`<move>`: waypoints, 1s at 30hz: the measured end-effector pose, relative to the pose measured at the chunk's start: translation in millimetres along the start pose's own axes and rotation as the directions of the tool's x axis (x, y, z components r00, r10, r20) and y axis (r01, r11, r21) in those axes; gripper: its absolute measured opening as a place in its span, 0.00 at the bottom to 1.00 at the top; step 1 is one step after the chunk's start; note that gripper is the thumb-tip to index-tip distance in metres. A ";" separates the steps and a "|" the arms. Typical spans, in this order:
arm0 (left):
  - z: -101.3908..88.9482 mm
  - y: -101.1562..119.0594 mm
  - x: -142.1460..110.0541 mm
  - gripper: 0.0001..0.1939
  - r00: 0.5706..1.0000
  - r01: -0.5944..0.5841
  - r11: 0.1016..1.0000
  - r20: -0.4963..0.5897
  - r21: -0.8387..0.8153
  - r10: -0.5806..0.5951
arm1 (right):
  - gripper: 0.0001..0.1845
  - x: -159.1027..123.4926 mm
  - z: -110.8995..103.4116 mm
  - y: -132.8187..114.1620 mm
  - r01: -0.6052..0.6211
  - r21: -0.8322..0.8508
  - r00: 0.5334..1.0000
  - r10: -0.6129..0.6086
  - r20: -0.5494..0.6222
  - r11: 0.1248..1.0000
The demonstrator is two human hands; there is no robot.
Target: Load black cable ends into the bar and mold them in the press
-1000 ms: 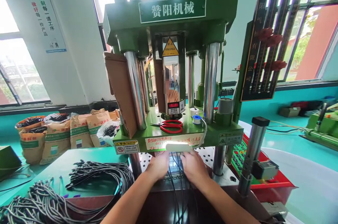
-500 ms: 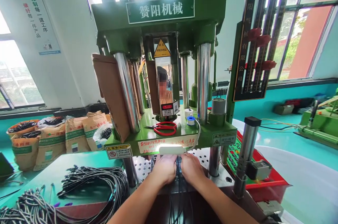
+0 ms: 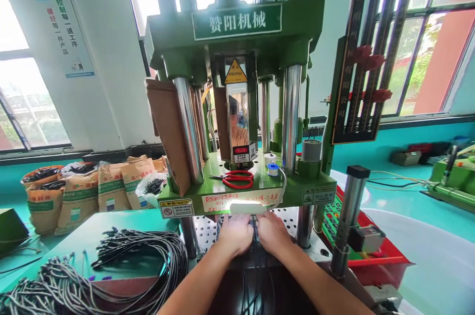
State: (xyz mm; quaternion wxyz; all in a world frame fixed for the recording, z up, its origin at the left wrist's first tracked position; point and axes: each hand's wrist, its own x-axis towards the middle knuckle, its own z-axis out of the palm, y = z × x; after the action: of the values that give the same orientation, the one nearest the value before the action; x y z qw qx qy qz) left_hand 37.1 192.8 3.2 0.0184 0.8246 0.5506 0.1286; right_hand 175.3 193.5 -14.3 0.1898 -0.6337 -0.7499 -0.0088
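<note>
Filling the middle of the view, a green press (image 3: pixel 311 21) stands on thick metal columns. A turquoise table (image 3: pixel 83 230) extends to its left, with brown sacks (image 3: pixel 77 202) of dark parts behind it. A cardboard sheet (image 3: pixel 166 132) leans against the press's front left column, and a red bin (image 3: pixel 388 271) sits to the right of the press. Heaped along the near edge of the table are looped cable bundles (image 3: pixel 176 250).

The person's two bare hands reach in at the front, low under the press's edge and side by side over a perforated plate (image 3: pixel 208 230). The left hand (image 3: pixel 236 233) has its fingers bent, and the right hand (image 3: pixel 273 232) curls close beside it. Thin dark cables (image 3: pixel 255 251) run between the two hands and hang down in front; whether either hand grips them cannot be told, as the fingertips are partly hidden. A lit white lamp (image 3: pixel 248 208) is just above the hands. On the press's ledge above lie red-handled scissors (image 3: pixel 241 187), with a small blue-and-white spool (image 3: pixel 273 171) to their right.
</note>
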 end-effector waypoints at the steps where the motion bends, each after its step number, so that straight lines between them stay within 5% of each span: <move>1: -0.9 -2.5 -4.8 0.24 1.000 0.020 1.000 -0.023 0.006 -0.020 | 0.19 -1.6 -2.5 0.7 0.006 0.001 1.000 -0.006 -0.021 1.000; 8: 6.3 -19.9 -27.2 0.28 0.992 0.105 0.994 -0.066 0.029 -0.103 | 0.24 -10.4 4.8 -12.8 0.153 0.029 0.986 -0.151 -0.067 0.988; 30: 7.1 5.0 -11.9 0.21 0.971 0.215 0.975 -0.117 0.061 -0.206 | 0.21 -6.0 1.8 -10.4 0.122 0.090 0.993 -0.121 -0.016 0.988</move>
State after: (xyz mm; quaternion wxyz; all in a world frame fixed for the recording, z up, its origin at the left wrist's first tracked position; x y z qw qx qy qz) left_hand 39.0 180.8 -5.1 -0.0286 0.7534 0.6395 0.1505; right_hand 165.7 186.1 -15.4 0.2218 -0.5774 -0.7857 0.0104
